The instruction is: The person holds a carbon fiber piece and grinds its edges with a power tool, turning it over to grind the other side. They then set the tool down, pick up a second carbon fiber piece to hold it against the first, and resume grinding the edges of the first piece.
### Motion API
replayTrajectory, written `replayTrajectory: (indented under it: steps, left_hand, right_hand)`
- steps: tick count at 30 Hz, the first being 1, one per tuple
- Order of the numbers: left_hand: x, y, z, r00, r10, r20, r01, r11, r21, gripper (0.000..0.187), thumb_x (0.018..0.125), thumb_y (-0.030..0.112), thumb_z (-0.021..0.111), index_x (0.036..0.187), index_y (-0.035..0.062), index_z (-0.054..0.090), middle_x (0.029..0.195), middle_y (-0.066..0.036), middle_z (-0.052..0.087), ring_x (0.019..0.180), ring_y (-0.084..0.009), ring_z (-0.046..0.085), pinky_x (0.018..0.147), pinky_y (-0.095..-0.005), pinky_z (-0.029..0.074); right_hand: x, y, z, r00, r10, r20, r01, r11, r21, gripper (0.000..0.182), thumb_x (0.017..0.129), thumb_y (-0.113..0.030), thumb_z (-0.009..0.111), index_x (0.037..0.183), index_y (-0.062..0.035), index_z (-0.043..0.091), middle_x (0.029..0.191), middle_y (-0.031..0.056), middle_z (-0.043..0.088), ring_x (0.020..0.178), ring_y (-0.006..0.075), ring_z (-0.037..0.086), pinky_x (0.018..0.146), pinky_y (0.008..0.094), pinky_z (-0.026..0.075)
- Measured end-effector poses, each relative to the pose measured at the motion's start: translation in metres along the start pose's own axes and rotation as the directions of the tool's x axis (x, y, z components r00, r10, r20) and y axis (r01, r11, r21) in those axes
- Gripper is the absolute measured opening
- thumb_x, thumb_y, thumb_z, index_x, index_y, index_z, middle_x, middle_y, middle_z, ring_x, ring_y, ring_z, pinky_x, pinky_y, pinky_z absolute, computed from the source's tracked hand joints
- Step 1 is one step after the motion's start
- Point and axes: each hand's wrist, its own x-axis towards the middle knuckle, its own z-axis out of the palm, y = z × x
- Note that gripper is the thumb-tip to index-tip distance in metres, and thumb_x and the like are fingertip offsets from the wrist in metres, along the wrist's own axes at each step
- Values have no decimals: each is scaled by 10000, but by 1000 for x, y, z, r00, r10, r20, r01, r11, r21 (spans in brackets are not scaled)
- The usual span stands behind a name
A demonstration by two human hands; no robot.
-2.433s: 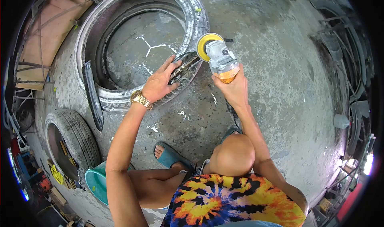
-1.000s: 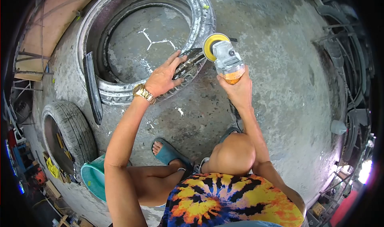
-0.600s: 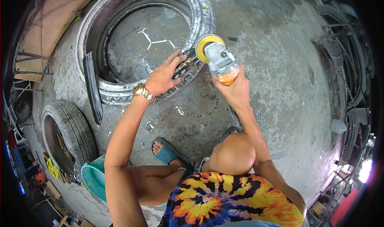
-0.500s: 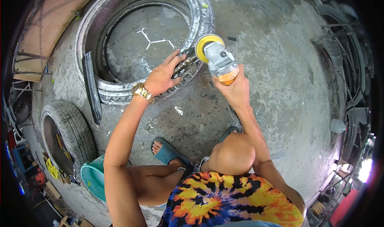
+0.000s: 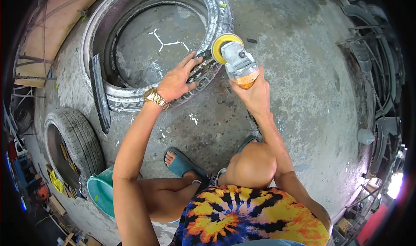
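Note:
My right hand (image 5: 256, 94) is wrapped round the orange-and-grey body of an angle grinder (image 5: 239, 61). Its yellow-backed disc (image 5: 218, 48) is at the upper right end of a dark strip with a carbon-fibre pattern (image 5: 203, 69); whether they touch is hidden. That strip lies across the lower right side of a big, dusty tire (image 5: 125, 103) flat on the floor. With thumb on one side and fingers on the other, my left hand (image 5: 174, 82) holds the strip against the tire. A second carbon-patterned piece (image 5: 99, 94) leans on the tire's left side.
At the left, a smaller tire (image 5: 82, 137) stands upright beside a green basin (image 5: 99, 192). Dark curved parts (image 5: 381, 68) line the right edge. A small black scrap (image 5: 251, 41) lies on the concrete floor (image 5: 303, 72). My sandalled foot (image 5: 184, 163) is below the big tire.
The grinder and its disc have shifted very slightly left. My left hand keeps its place on the strip.

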Motion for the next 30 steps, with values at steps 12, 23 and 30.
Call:
replayTrajectory:
  steps: [12,23,30]
  left_hand:
    - [2,2,-6,999,-10,35,12,998,-62,802,831,164,745,1539,130,369,1663,-136,260,1460,-349,391,1165,-411,384]
    - [3,-2,-3,1000,28,-3,-28,999,-20,792,818,152,759,1516,120,388,1660,-134,270,1475,-331,374,1170,-408,379]
    - [3,-2,-2,1000,-8,16,9,999,-44,779,817,144,760,1508,138,400,1657,-123,279,1458,-339,396,1152,-408,401]
  right_hand:
    - [6,2,-21,989,92,-112,-69,979,194,604,763,-294,859,1161,21,531,1045,213,729,972,363,727,830,420,550]
    - [6,2,-21,983,183,17,-183,980,81,579,759,-244,873,1162,13,547,1066,167,723,992,250,714,866,370,536]
    - [8,7,-16,997,80,-23,-78,995,68,597,763,-358,854,1098,-12,501,971,224,730,926,420,714,782,461,548]
